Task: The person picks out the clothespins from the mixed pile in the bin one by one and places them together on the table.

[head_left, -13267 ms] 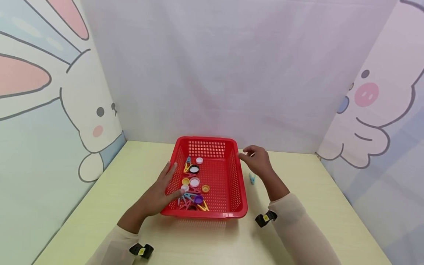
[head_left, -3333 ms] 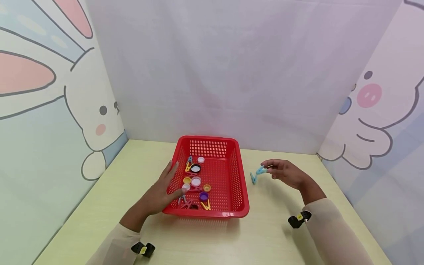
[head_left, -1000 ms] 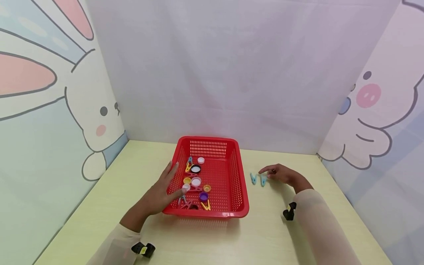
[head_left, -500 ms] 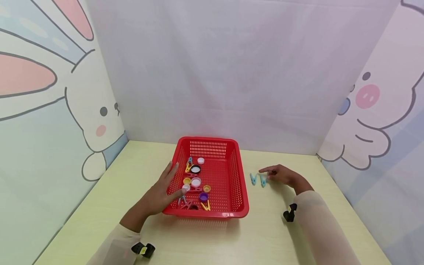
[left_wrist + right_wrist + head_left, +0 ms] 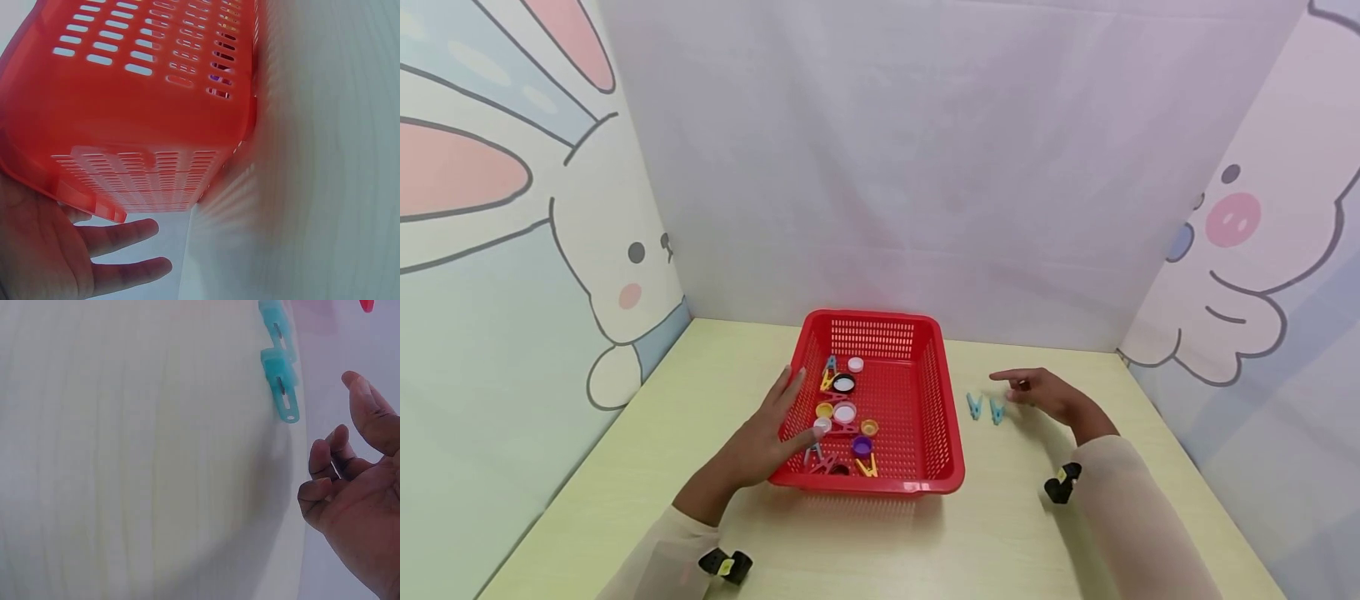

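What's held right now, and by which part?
Nothing clearly held: left hand rests, fingers straight, on the red basket's left rim; right hand is empty near the blue clips.

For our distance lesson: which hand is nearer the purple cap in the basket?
Left. The left hand is over the left edge of the basket, close to the purple cap; the right hand is outside, beyond the basket's right edge.

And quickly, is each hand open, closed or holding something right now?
Left hand: open, resting on the side of the red basket.
Right hand: open, loosely curled, holding nothing, near two blue clips.
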Action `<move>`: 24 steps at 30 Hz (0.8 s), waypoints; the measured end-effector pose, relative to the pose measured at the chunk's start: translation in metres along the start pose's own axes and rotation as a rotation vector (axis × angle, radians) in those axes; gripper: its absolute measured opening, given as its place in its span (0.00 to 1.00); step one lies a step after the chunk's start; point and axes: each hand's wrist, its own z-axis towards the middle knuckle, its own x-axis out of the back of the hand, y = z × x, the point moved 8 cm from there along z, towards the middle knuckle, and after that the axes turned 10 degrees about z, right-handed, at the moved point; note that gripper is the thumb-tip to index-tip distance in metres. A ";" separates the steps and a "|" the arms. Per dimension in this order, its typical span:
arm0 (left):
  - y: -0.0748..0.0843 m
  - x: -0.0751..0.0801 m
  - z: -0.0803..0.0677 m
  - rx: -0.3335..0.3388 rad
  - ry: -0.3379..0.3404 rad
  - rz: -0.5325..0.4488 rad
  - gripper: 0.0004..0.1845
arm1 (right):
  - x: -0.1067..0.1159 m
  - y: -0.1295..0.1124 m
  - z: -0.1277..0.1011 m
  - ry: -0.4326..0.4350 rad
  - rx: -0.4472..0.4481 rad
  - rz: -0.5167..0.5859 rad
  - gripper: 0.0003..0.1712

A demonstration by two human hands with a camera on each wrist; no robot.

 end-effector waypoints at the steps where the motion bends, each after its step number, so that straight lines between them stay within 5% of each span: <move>1: 0.000 0.000 0.000 0.000 0.000 0.001 0.63 | 0.000 -0.002 0.000 -0.001 0.008 0.017 0.26; 24: 0.000 -0.001 -0.001 0.006 0.006 0.006 0.63 | -0.020 -0.063 0.008 -0.074 0.138 0.194 0.33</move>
